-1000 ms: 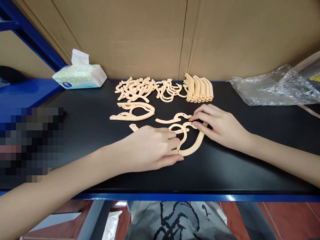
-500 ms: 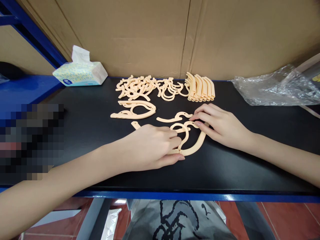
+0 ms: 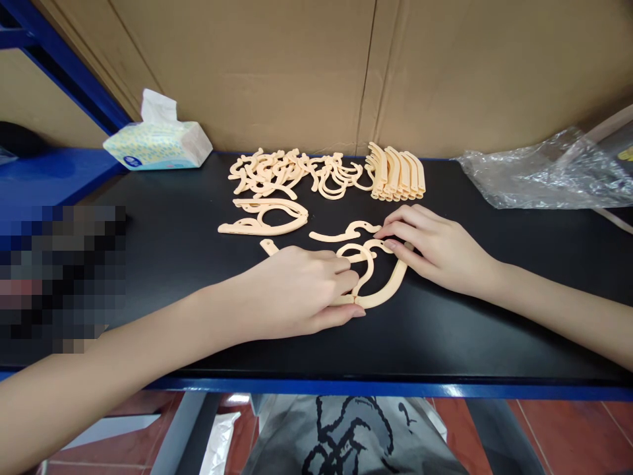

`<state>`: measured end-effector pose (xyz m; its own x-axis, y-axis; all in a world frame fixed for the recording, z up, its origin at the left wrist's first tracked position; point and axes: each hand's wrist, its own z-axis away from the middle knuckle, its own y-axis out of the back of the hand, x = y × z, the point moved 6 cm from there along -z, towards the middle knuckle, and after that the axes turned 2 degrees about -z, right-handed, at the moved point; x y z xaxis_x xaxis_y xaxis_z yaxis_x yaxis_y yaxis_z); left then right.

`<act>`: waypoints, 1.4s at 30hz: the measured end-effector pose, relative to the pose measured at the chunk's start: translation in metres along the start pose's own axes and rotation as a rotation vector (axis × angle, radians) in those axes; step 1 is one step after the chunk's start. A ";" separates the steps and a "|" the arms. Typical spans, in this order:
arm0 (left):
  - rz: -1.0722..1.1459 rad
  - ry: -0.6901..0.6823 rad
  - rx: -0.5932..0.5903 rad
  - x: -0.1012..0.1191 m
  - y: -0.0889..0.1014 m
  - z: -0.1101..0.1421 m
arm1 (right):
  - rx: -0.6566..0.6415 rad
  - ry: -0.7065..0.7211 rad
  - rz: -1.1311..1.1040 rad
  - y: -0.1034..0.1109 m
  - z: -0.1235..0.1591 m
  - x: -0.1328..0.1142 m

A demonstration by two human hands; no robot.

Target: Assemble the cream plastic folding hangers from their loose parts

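Curved frame (image 3: 384, 293) held on the tabletop (image 3: 425, 343)
Left hand (image 3: 309, 290): fingers closed on the frame, which extends toward the right hand (image 3: 435, 249). Right hand: half-curled, fingertips at a hook-ended strip (image 3: 378, 243); grip cannot be determined. Brace the frame beside its joint (image 3: 355, 300); keep it level.

Your hanger (image 3: 386, 291) appears to be moulded plastic, smooth, with a satin look. The loose hooks (image 3: 284, 175) and stacked arms (image 3: 394, 173) show you the same plastic and finish. You have a smooth table (image 3: 445, 336) with a low sheen; its edge (image 3: 346, 388) looks like glossy painted metal. You face a matt cardboard wall (image 3: 247, 86). Your bag (image 3: 534, 171) is clear plastic film, crinkled and shiny; the tissue (image 3: 159, 105), matt paper.
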<state>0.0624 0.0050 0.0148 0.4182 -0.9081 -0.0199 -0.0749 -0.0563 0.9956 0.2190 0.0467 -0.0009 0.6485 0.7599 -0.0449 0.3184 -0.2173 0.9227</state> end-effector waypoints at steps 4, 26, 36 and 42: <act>0.001 0.000 0.001 0.000 0.000 0.000 | 0.000 -0.002 -0.006 0.000 0.000 0.000; -0.014 0.008 -0.019 0.000 0.001 0.000 | -0.003 -0.003 -0.018 0.001 -0.001 -0.001; -0.022 -0.009 -0.006 0.001 0.000 0.000 | -0.005 -0.016 -0.019 0.001 0.000 0.000; -0.036 0.008 0.000 0.001 0.000 0.000 | -0.007 -0.018 -0.036 0.001 0.000 0.000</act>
<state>0.0629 0.0042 0.0149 0.4275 -0.9023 -0.0547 -0.0600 -0.0886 0.9943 0.2191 0.0463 0.0004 0.6492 0.7559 -0.0850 0.3372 -0.1858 0.9229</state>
